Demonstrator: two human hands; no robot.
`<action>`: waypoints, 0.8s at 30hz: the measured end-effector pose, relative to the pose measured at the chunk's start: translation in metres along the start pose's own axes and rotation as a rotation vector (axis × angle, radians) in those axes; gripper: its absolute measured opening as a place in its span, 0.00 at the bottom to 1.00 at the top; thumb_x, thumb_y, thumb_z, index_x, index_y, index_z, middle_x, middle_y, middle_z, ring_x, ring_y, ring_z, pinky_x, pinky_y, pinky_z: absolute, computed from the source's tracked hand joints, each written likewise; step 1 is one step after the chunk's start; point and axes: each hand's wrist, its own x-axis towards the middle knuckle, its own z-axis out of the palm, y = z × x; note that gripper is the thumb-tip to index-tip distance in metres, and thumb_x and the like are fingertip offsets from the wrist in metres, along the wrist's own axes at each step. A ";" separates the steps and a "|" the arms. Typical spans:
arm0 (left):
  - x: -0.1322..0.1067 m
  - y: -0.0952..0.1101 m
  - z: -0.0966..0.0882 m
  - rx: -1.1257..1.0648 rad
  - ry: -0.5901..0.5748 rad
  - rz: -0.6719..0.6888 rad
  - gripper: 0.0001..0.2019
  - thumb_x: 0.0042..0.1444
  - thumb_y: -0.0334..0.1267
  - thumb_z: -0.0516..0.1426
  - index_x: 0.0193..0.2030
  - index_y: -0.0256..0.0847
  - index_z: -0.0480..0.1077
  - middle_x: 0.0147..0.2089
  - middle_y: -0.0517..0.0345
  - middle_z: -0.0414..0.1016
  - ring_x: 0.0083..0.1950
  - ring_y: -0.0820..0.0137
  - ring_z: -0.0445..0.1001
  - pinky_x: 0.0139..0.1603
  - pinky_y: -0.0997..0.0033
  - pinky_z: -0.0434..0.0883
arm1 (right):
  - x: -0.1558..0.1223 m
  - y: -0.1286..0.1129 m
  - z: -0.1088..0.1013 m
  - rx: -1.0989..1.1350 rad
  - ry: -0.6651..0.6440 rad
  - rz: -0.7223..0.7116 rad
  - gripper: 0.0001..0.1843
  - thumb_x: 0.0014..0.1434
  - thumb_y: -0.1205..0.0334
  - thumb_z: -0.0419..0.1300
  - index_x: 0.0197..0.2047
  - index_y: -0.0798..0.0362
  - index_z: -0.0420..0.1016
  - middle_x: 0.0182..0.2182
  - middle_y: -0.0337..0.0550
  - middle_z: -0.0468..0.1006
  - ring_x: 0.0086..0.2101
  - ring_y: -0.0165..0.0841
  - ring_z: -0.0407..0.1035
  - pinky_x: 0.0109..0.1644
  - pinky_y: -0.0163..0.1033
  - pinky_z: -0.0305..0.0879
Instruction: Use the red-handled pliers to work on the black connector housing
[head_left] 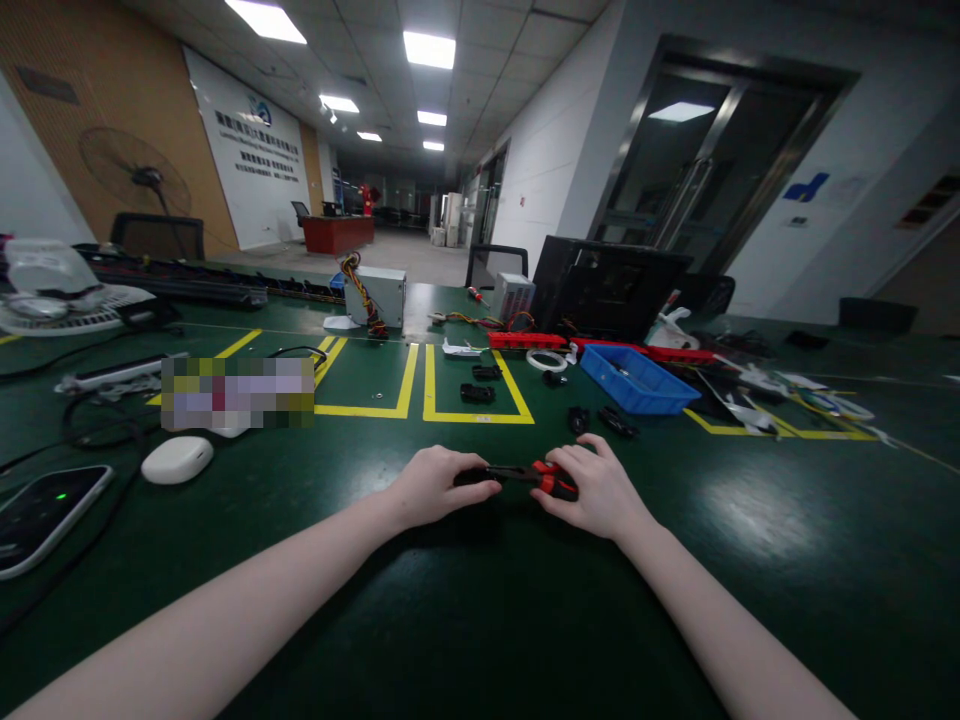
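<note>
Left forearm [247, 597] and right forearm [720, 608], both bare, converge over the bench [480, 640] well short of its far edge, left hand [433, 487] and right hand [602, 487] facing, fingers curled into grips, thumbs nearside.

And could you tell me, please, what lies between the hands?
In the head view, red-handled pliers held by the right hand span that gap, toward a dark piece in the left hand.

Beyond the far edge of the table [450, 630], we see Chinese and Latin lettering [257, 134] on a white wall panel [274, 215], too blurred to read.
</note>
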 end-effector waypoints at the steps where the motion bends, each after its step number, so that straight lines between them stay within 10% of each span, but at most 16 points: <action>1: 0.000 0.000 0.000 0.001 0.004 -0.006 0.16 0.65 0.48 0.53 0.49 0.42 0.75 0.34 0.60 0.79 0.30 0.71 0.74 0.31 0.75 0.63 | 0.000 0.000 0.000 0.001 0.004 -0.002 0.17 0.56 0.45 0.59 0.35 0.51 0.71 0.29 0.42 0.77 0.31 0.35 0.70 0.53 0.50 0.56; 24: 0.000 0.001 0.001 0.040 0.024 -0.047 0.16 0.65 0.49 0.53 0.47 0.43 0.77 0.32 0.59 0.79 0.29 0.71 0.73 0.29 0.75 0.61 | -0.001 -0.001 0.001 -0.034 0.002 -0.005 0.18 0.56 0.44 0.58 0.35 0.52 0.71 0.29 0.43 0.78 0.31 0.35 0.70 0.51 0.49 0.56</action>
